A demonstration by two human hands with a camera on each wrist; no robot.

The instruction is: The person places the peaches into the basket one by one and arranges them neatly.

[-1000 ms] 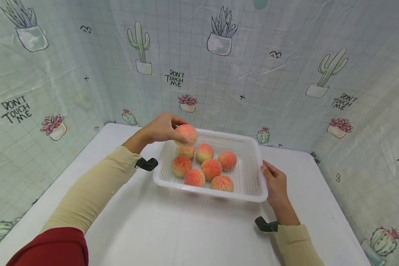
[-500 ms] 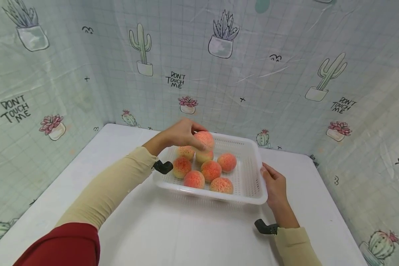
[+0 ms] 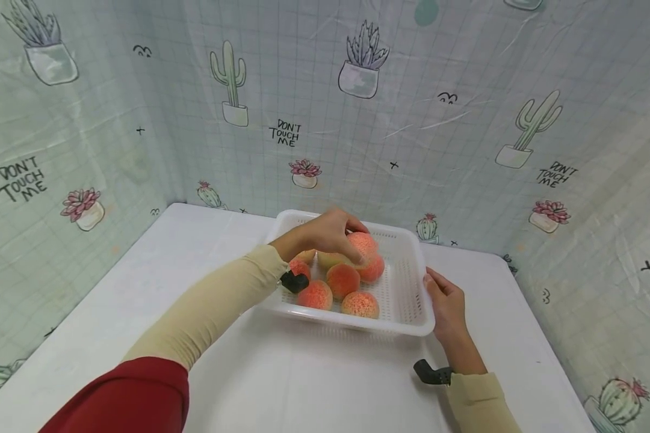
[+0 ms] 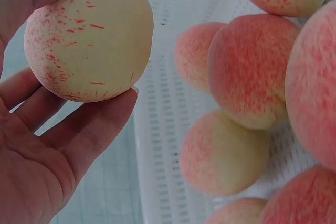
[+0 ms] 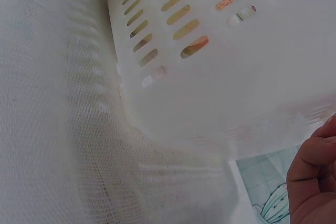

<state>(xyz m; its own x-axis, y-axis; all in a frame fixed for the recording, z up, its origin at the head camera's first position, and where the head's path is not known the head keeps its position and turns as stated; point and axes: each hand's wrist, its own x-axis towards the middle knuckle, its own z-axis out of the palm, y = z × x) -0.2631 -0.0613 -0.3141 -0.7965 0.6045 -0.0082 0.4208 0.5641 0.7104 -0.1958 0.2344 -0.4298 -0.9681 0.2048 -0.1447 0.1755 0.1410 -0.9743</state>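
My left hand holds a pink and cream peach over the back part of a white plastic basket. In the left wrist view, thumb and fingers curl round that peach, whose pale side faces the camera. Several more peaches lie in the basket, some partly hidden behind my left hand and wrist. At the basket's right end, my right hand grips the rim with the thumb on top. The right wrist view shows its curled fingers beside the basket's slotted wall.
The basket stands on a white table. Behind and at both sides hangs a pale curtain printed with cacti and words. A dark wrist camera mount sits on my right wrist.
My left hand has moved to the right across the basket, carrying the peach from the back left toward the middle. My right hand has kept its grip on the rim.
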